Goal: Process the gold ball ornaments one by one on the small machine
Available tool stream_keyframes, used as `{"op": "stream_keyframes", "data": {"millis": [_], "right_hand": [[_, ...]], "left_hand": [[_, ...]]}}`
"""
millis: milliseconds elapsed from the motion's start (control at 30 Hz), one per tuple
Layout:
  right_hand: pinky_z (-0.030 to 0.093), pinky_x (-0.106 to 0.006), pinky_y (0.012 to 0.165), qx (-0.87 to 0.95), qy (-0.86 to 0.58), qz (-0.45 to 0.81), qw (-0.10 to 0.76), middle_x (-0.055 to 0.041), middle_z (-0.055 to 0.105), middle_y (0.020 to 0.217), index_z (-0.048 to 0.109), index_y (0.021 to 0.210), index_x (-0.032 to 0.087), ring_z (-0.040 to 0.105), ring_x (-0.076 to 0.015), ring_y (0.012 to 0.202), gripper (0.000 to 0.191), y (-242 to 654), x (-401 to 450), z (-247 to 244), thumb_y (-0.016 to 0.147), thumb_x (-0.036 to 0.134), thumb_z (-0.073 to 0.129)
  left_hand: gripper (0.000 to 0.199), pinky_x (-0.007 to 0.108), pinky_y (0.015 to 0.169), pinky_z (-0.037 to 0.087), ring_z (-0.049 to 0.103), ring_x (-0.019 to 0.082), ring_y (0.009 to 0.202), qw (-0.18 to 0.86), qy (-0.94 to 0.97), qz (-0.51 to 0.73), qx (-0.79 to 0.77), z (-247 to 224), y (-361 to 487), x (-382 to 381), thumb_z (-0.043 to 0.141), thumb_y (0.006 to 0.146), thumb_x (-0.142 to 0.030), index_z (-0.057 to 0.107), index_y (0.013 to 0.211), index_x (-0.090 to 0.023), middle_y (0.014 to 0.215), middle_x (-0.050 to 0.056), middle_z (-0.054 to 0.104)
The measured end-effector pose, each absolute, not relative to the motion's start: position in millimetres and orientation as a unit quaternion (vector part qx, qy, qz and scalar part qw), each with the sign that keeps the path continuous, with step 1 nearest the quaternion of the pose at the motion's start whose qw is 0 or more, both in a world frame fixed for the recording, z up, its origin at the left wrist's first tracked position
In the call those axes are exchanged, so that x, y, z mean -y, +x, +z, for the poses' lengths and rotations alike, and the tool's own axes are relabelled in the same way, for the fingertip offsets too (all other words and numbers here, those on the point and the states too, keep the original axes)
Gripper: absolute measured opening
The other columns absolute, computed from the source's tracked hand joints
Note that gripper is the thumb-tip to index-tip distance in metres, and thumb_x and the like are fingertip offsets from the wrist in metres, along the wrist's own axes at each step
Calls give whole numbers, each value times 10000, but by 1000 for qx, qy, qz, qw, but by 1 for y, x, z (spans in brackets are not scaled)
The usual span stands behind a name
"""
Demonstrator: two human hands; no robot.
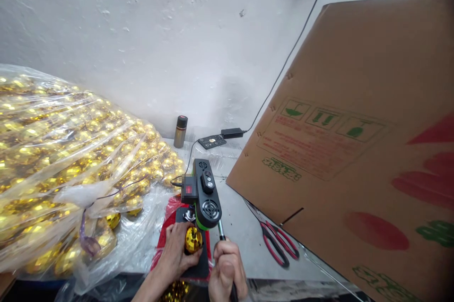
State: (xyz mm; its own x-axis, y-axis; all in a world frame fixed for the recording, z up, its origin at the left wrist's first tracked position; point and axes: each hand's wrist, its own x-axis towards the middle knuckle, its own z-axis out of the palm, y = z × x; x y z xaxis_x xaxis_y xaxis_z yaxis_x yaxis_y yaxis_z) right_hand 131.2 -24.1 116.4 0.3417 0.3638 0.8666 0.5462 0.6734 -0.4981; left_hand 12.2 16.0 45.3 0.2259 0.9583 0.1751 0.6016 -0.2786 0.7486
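A shiny gold faceted ball (193, 239) sits between the thumb and fingers of my left hand (173, 251), just below the head of a black and green machine (209, 198). My right hand (227, 269) is wrapped round the dark grip of the machine's metal lever (221, 229), to the right of the ball. The machine's black base (202, 264) rests on a red sheet (164, 236). Part of the ball is covered by my left fingers.
Clear plastic bag (81, 151) full of gold balls fills the left. Scissors (278, 243) lie right of the machine, beside a large cardboard box (347, 141). Behind stand a dark-capped bottle (180, 132) and a black adapter (232, 133) with a cable. More gold shows below the table edge.
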Motion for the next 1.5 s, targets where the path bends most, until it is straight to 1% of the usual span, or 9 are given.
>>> {"op": "stream_keyframes", "data": {"millis": [333, 467, 567, 700, 800, 900, 1167, 1333, 1500], "right_hand": [[552, -302, 707, 650, -368, -100, 657, 32, 656, 710, 570, 759, 237, 627, -135, 603, 385, 144, 26, 103, 1116, 292, 436], [466, -257, 569, 607, -435, 21, 665, 2, 611, 734, 569, 740, 223, 570, -128, 593, 392, 152, 34, 141, 1111, 257, 448], [389, -263, 502, 602, -462, 95, 644, 1, 570, 706, 652, 797, 212, 483, -130, 546, 333, 153, 37, 170, 1091, 288, 516], [359, -285, 532, 531, -463, 111, 701, 4, 535, 686, 604, 736, 213, 450, -133, 556, 387, 135, 38, 178, 1097, 328, 526], [358, -297, 567, 484, -466, 120, 731, 0, 543, 712, 555, 719, 213, 456, -130, 573, 392, 121, 39, 167, 1099, 303, 530], [378, -288, 589, 515, -431, 101, 734, 4, 545, 704, 539, 697, 213, 501, -129, 597, 401, 123, 36, 157, 1096, 257, 523], [360, -261, 519, 584, -417, 71, 693, 10, 551, 688, 534, 714, 214, 496, -113, 559, 379, 139, 34, 160, 1090, 207, 491], [353, -249, 512, 562, -425, 79, 706, 25, 512, 686, 536, 735, 216, 478, -105, 562, 368, 131, 36, 170, 1093, 163, 470], [384, -231, 524, 575, -416, 67, 702, 34, 512, 707, 544, 782, 220, 490, -96, 570, 334, 130, 35, 174, 1083, 112, 448]], "left_hand": [[485, 560, 1019, 490, 701, 373, 1103, 286, 723, 342, -527, 42, 14, -20, 738, 716, -256, 698, 1194, -186, 1121, 138, 769], [528, 577, 1054, 505, 691, 381, 1164, 302, 712, 351, -528, 39, 11, -12, 761, 733, -255, 696, 1255, -201, 1209, 145, 768], [663, 584, 1101, 512, 668, 397, 1261, 305, 722, 345, -516, 22, -3, 7, 837, 744, -292, 661, 1379, -232, 1332, 163, 746], [1004, 620, 1117, 524, 642, 458, 1328, 222, 763, 337, -505, 7, -42, 24, 970, 609, -599, 607, 1477, -246, 1462, 203, 691], [618, 605, 1139, 509, 629, 421, 1362, 87, 709, 357, -602, 28, -75, 10, 664, 951, -565, 619, 1456, -212, 1422, 208, 711], [427, 587, 1068, 543, 692, 425, 1251, 10, 620, 283, -732, 66, -95, -24, 463, 1044, -383, 698, 1306, -141, 1238, 247, 762], [387, 479, 902, 602, 793, 402, 1045, 89, 586, 203, -779, 88, -94, -61, 572, 969, -392, 709, 1216, -127, 1051, 222, 813], [625, 443, 1006, 594, 766, 332, 1153, 358, 559, 411, -624, 65, -60, -29, 607, 887, -626, 621, 1330, -184, 1261, 153, 790], [746, 461, 1008, 588, 747, 366, 1154, 516, 412, 523, -540, 47, -17, -10, 750, 717, -782, 652, 1172, -200, 1166, 133, 801]]}}
